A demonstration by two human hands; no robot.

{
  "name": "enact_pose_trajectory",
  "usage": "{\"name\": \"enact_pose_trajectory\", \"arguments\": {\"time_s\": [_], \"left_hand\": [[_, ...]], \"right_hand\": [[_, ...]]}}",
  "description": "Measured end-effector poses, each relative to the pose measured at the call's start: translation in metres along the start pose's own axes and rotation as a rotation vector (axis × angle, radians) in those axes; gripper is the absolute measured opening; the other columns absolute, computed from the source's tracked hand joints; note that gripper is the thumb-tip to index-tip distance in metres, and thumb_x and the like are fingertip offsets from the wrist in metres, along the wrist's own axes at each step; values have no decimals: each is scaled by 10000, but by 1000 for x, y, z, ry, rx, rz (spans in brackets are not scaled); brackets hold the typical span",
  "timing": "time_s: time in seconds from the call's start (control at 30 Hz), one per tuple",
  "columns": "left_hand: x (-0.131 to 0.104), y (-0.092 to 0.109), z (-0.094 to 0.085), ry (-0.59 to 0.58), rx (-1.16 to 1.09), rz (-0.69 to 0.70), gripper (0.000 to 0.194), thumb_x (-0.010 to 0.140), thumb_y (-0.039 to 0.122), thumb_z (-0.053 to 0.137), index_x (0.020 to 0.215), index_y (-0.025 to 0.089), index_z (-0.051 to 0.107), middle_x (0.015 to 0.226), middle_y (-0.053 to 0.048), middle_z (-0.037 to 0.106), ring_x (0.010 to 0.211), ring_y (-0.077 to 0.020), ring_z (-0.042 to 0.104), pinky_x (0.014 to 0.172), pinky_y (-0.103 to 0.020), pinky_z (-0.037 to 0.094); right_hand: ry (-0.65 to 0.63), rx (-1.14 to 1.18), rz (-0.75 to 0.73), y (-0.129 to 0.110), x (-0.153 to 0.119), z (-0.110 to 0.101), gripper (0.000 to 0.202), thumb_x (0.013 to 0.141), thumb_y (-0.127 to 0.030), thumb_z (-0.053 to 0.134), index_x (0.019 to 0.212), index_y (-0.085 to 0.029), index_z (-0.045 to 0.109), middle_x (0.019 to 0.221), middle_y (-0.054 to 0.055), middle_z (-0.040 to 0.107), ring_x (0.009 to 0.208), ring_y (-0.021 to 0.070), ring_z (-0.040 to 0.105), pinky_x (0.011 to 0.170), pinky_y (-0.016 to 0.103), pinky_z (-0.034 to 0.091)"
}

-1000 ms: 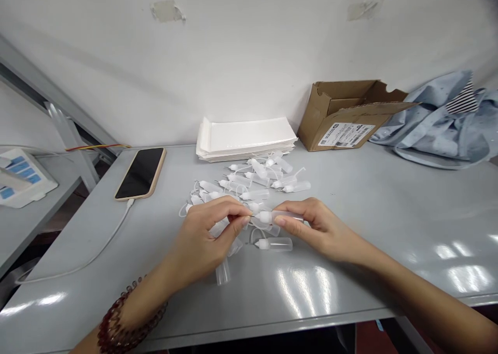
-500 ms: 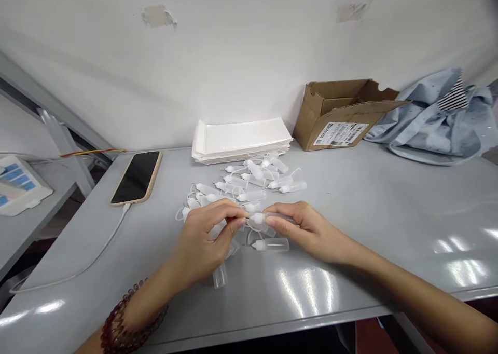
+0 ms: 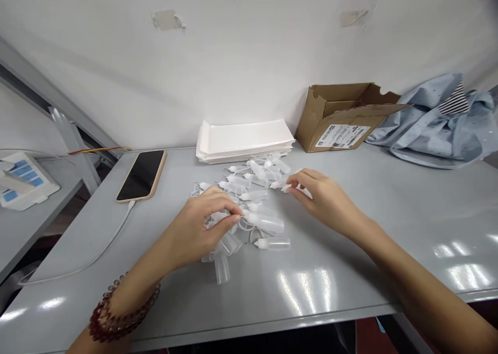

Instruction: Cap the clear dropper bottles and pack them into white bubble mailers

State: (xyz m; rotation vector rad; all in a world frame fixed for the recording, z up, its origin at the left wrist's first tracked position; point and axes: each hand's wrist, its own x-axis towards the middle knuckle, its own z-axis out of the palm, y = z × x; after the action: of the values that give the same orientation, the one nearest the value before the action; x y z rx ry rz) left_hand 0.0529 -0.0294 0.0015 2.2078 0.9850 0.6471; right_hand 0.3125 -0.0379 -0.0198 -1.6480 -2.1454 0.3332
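Glossy gray table (image 3: pixel 361 208), scuffed white wall (image 3: pixel 241 48). Left hand (image 3: pixel 202 227) pinches a clear plastic bottle's (image 3: pixel 268 222) tip; right hand's (image 3: pixel 322 198) fingers curl at another bottle (image 3: pixel 304 190), can't tell if gripping.

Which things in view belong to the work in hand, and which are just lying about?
In the work:
- left hand, at the tip of a bottle
- right hand
- loose bottles

Apparently lying about:
- phone
- white cable
- cardboard box
- blue fabric
- white stack, perhaps

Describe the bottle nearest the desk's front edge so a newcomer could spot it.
On the gray desk, find the pile of bottles in front of the white stack. Near the left hand, one clear bottle juts out farthest, base toward the front edge.
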Motion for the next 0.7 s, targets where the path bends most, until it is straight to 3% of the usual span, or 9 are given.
{"name": "enact_pose_trajectory", "arguments": {"time_s": [0.13, 0.27, 0.5, 0.6, 0.7], "left_hand": [[-1, -3, 0, -73, 22, 16, 152, 874, 211, 539, 844, 202, 687, 842, -32, 686, 884, -193, 563, 794, -336, 469], [0, -3, 4, -24, 60, -27, 154, 879, 226, 533, 882, 200, 685, 881, -39, 692, 913, -200, 566, 785, -331, 476], [0, -1, 5, 149, 70, -135, 164, 874, 289, 547, 902, 219, 693, 888, -37, 687, 891, -193, 589, 485, -200, 412], [-1, 0, 6, 188, 87, -127, 158, 876, 278, 545, 896, 216, 689, 866, -34, 683, 867, -185, 591, 453, -188, 387], [-2, 2, 7, 223, 87, -115, 159, 879, 271, 541, 910, 212, 685, 839, -34, 669, 829, -177, 592, 463, -191, 399]], "right_hand": [[-49, -145, 3, 16, 4, 4, 262, 868, -118, 442, 1065, -165, 609, 1004, 118, 600, 886, 235, 588, 748, 364, 470], [-84, -228, -75, 16, 5, 8, 309, 832, -57, 442, 1063, -147, 626, 1045, 137, 600, 975, 270, 543, 808, 390, 460], [-223, -372, -24, 11, 7, 7, 375, 786, 11, 414, 1035, -155, 639, 1024, 121, 624, 951, 259, 576, 786, 365, 421], [-205, -231, -42, 11, 5, -2, 284, 793, -53, 447, 981, -152, 635, 964, 107, 638, 832, 225, 589, 714, 330, 423], [-172, 147, -67, 5, 1, -15, 222, 845, -152, 450, 1003, -182, 604, 926, 64, 637, 790, 187, 581, 692, 299, 433]]}}
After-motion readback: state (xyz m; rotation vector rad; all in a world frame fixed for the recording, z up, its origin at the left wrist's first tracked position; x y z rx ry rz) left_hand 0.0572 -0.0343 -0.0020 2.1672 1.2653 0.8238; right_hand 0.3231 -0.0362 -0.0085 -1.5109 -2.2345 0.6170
